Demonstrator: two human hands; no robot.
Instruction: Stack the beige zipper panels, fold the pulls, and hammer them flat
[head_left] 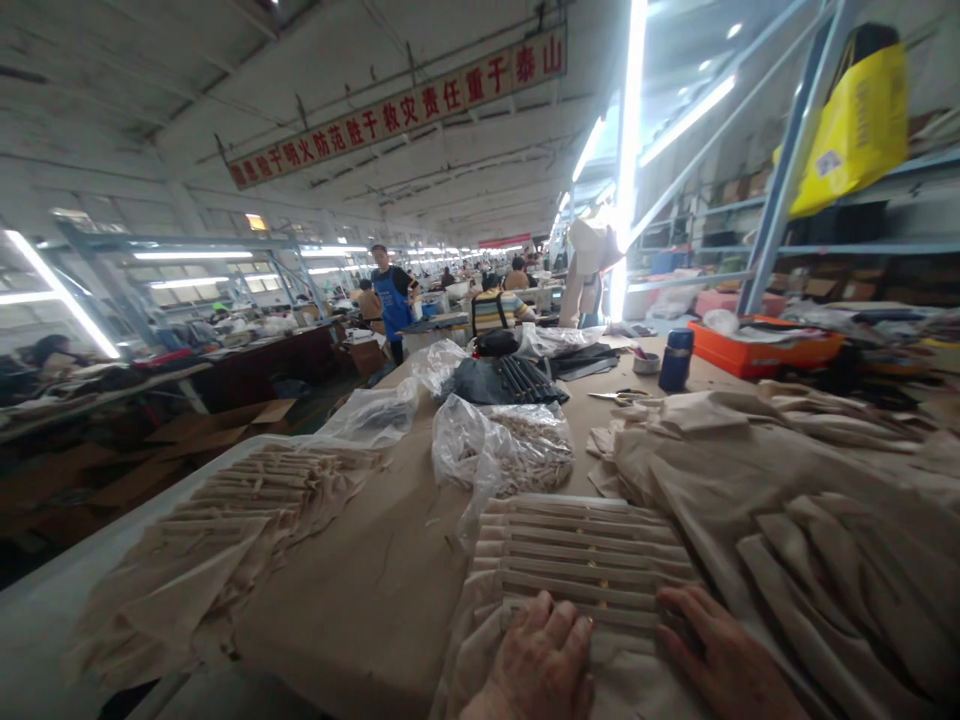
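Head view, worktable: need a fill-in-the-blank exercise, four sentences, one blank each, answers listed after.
1. The left hand and right hand are at the folded cloth, backs facing ____.
2. The bottle is dark ____.
3. In the picture, the scissors lie to the ____ of the bottle.
4. The bag at the upper right is ____.

Missing words: up; blue; left; yellow.

Matt beige cloth (pixel 577 550) lies in creased folds near 1 crinkled, glossy clear plastic bag (pixel 469 440), 1 smooth orange plastic-looking tray (pixel 765 345) and metal scissors (pixel 621 397) on a matt, paper-like brown tabletop (pixel 360 580).
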